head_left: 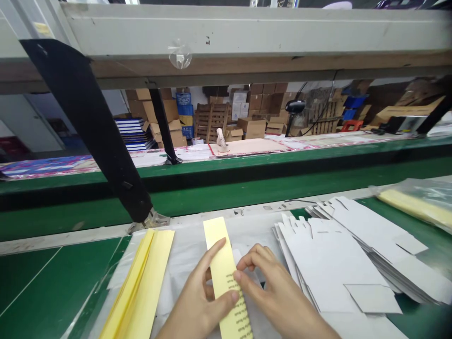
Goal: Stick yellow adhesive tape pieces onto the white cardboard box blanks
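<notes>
Our left hand [197, 294] pinches a printed yellow paper strip [222, 263] between thumb [233, 296] and forefinger [217, 247]. Our right hand [273, 287] curls in just beside it, its fingertips [237, 276] against the strip's edge, though we cannot tell whether it grips. The strip lies lengthwise over a clear plastic sheet [183, 263], its far end free. It looks light, thin and floppy, so we would judge its long edges the best place to hold it. To its left lies a stack of folded yellow sheets [141, 282]; to its right, overlapping white die-cut card blanks [332, 268]. A green worktop [45, 278] runs beneath, with a plastic-wrapped bundle of yellow sheets [416, 202] at far right and cardboard cartons [169, 110] piled beyond.
</notes>
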{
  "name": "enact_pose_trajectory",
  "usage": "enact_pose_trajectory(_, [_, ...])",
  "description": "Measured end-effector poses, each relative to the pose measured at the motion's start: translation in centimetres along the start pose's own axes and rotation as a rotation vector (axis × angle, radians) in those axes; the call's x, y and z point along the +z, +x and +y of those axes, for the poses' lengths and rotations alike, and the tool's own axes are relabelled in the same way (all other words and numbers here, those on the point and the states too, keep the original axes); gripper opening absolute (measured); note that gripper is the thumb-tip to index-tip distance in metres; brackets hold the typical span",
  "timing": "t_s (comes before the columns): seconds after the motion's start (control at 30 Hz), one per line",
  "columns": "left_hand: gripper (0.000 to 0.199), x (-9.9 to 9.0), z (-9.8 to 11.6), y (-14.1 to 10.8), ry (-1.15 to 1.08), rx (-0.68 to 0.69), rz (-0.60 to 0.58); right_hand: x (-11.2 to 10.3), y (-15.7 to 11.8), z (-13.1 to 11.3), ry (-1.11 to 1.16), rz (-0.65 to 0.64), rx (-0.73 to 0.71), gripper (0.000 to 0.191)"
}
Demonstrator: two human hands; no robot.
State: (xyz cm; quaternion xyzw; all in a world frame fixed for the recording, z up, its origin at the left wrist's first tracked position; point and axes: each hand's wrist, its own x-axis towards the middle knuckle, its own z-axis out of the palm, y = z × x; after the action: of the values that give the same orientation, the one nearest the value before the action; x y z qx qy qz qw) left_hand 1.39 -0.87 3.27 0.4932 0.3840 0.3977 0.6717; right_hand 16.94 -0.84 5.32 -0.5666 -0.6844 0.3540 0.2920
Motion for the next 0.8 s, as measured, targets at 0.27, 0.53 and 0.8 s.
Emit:
enact_pose_trajectory(0.27, [0.075,0.2,-0.2,0.2,0.082,-0.023,0.047,0.5,-0.1,0.5,-0.024,0.070,-0.016,0.009])
enact_pose_trajectory(0.53, [0.076,-0.1,-0.3,0.6,0.136,-0.077,0.132,-2.2,1.0,0.5,0.204,-0.050,-0.031,0.016])
enact_pose_trajectory(0.8, [0.070,-1.1,-1.5,0.9,0.349,-0.075,0.240,-1.3,4.0,5.3,0.203,-0.128,0.116,0.031])
